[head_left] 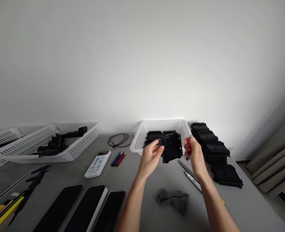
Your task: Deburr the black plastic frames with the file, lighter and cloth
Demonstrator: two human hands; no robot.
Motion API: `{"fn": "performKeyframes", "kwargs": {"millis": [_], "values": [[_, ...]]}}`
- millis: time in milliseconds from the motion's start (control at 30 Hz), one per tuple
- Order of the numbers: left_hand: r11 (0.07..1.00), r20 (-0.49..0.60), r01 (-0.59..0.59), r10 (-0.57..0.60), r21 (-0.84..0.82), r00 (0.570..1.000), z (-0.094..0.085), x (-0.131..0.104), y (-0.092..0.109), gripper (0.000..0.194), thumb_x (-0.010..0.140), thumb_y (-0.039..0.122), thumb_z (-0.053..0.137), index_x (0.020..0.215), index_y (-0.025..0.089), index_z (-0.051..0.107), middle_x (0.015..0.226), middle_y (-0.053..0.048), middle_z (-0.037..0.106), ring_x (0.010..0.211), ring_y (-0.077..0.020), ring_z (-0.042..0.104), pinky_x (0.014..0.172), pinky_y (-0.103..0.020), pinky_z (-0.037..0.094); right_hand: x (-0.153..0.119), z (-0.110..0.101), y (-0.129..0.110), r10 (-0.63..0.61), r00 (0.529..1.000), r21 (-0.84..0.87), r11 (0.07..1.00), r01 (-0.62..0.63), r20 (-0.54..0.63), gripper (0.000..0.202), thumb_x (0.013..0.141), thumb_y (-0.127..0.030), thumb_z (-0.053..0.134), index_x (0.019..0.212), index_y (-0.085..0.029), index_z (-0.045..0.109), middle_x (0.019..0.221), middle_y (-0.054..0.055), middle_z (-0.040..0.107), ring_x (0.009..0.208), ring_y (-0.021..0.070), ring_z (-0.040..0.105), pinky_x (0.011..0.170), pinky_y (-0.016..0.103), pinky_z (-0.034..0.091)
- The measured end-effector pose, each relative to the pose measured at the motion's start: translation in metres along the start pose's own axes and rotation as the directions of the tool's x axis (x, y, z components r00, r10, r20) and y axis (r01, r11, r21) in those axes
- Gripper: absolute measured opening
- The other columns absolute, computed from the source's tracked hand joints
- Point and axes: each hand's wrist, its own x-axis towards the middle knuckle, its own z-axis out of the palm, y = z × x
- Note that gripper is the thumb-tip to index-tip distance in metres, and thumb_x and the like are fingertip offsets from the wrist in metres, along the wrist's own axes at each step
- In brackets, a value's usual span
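My left hand [151, 158] grips the left edge of a black plastic plate [171, 146] with toothed sides, thumb in front. It is held up and tilted over the front of a white plastic basket [163, 123]. More such black plates [154, 135] lie in the basket, partly hidden behind the held one. Just right of the held plate, my right hand [194, 154] is closed around a slim red-and-black tool [189, 150]. Its fingers hide most of the tool, so I cannot tell its exact kind.
Stacked black plates [215, 148] line the right side. A marker [192, 181], grey cloth [173, 200], lighters [118, 159], white power bank [97, 164], cable [118, 140], phones [84, 209] and calipers [33, 183] lie on the grey table. Another basket [72, 151] holds black parts.
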Motion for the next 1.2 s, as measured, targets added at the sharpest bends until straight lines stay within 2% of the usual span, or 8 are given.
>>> {"fn": "performKeyframes", "kwargs": {"millis": [100, 167, 267, 700, 800, 1000, 1200], "values": [[0.999, 0.015, -0.024, 0.024, 0.021, 1.000, 0.002, 0.000, 0.003, 0.045, 0.088, 0.044, 0.059, 0.121, 0.014, 0.062, 0.099, -0.012, 0.075, 0.093, -0.0255, 0.072, 0.084, -0.036, 0.056, -0.002, 0.008, 0.004, 0.019, 0.992, 0.042, 0.999, -0.025, 0.124, 0.037, 0.084, -0.054, 0.044, 0.065, -0.023, 0.040, 0.062, -0.004, 0.029, 0.056, 0.0124, 0.022, 0.047, 0.026, 0.015], [0.998, 0.011, -0.033, 0.032, 0.056, 0.999, 0.004, -0.002, 0.007, 0.045, 0.088, 0.042, 0.058, 0.121, 0.013, 0.062, 0.100, -0.013, 0.075, 0.094, -0.0254, 0.072, 0.083, -0.035, 0.056, -0.001, 0.015, 0.008, 0.114, 0.962, 0.041, 0.991, -0.128, 0.246, 0.033, 0.080, -0.051, 0.044, 0.063, -0.022, 0.037, 0.061, -0.005, 0.028, 0.055, 0.0114, 0.020, 0.047, 0.025, 0.012], [0.994, 0.024, -0.044, 0.042, 0.095, 0.999, 0.007, -0.005, 0.013, 0.044, 0.090, 0.040, 0.057, 0.123, 0.012, 0.061, 0.101, -0.013, 0.075, 0.093, -0.0245, 0.072, 0.081, -0.033, 0.056, 0.004, 0.022, 0.015, 0.224, 0.923, 0.029, 0.969, -0.245, 0.314, 0.031, 0.074, -0.049, 0.045, 0.064, -0.022, 0.035, 0.060, -0.006, 0.027, 0.054, 0.0102, 0.018, 0.047, 0.024, 0.011], [0.985, 0.038, -0.073, 0.068, 0.159, 0.997, 0.017, -0.011, 0.017, 0.043, 0.091, 0.038, 0.056, 0.126, 0.014, 0.061, 0.110, -0.014, 0.074, 0.104, -0.0275, 0.071, 0.087, -0.037, 0.059, 0.009, 0.013, 0.012, 0.392, 0.857, 0.084, 0.893, -0.441, 0.333, 0.027, 0.069, -0.046, 0.047, 0.067, -0.023, 0.032, 0.060, -0.008, 0.024, 0.051, 0.0086, 0.013, 0.045, 0.022, 0.006], [0.981, 0.038, -0.080, 0.074, 0.174, 0.997, 0.016, -0.011, 0.018, 0.042, 0.091, 0.038, 0.056, 0.125, 0.015, 0.062, 0.109, -0.014, 0.075, 0.104, -0.0280, 0.071, 0.087, -0.038, 0.059, 0.010, 0.012, 0.011, 0.406, 0.849, 0.117, 0.877, -0.466, 0.338, 0.027, 0.068, -0.045, 0.047, 0.066, -0.023, 0.032, 0.059, -0.008, 0.023, 0.050, 0.0083, 0.013, 0.045, 0.021, 0.005], [0.971, -0.031, -0.060, 0.070, 0.232, 0.997, 0.010, -0.012, 0.018, 0.045, 0.089, 0.038, 0.057, 0.126, 0.012, 0.061, 0.112, -0.016, 0.074, 0.110, -0.0302, 0.069, 0.088, -0.039, 0.059, 0.012, 0.009, 0.004, 0.424, 0.841, 0.209, 0.837, -0.506, 0.336, 0.028, 0.065, -0.046, 0.048, 0.067, -0.023, 0.032, 0.058, -0.008, 0.025, 0.050, 0.0077, 0.012, 0.044, 0.020, 0.004], [0.964, -0.023, -0.076, 0.085, 0.253, 0.996, 0.010, -0.012, 0.018, 0.043, 0.090, 0.037, 0.056, 0.125, 0.012, 0.061, 0.110, -0.016, 0.074, 0.109, -0.0297, 0.069, 0.087, -0.037, 0.059, 0.012, 0.009, 0.004, 0.410, 0.838, 0.251, 0.822, -0.511, 0.361, 0.029, 0.067, -0.047, 0.048, 0.067, -0.023, 0.031, 0.059, -0.008, 0.024, 0.050, 0.0079, 0.012, 0.045, 0.020, 0.005]]}}
